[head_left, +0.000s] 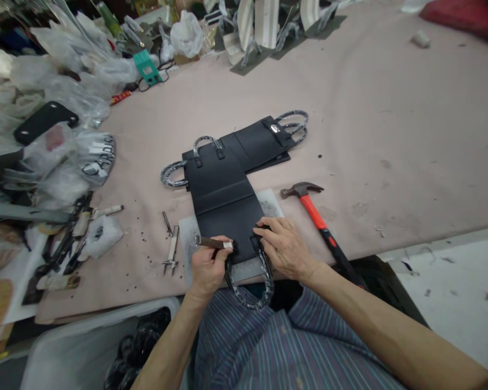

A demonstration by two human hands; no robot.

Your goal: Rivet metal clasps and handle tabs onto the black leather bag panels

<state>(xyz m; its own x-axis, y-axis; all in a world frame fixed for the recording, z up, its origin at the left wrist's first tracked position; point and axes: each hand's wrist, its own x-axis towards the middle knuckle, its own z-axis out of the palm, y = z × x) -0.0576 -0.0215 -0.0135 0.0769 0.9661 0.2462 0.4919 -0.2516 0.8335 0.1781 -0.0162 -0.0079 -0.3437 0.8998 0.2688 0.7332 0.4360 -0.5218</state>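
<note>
A black leather bag panel (228, 222) lies across a pale slab (191, 265), its near end toward me. A plastic-wrapped bag handle (244, 303) loops off that end over the table edge. My left hand (209, 265) is closed around a short brown stick-like tool (212, 242), tilted nearly flat; its working end is hidden by my fingers beside the handle's left end. On the other side, the fingers of my right hand (284, 246) grip the handle's right end against the panel. More black panels with wrapped handles (264, 143) lie under and beyond this one.
A claw hammer (315, 211) with a red and black grip lies at right. Metal dividers (172, 252) and a small rod (167, 223) are left of the slab. Plastic bags (65, 81) crowd the far left. A plastic bin (81, 346) holding wrapped handles stands below the edge.
</note>
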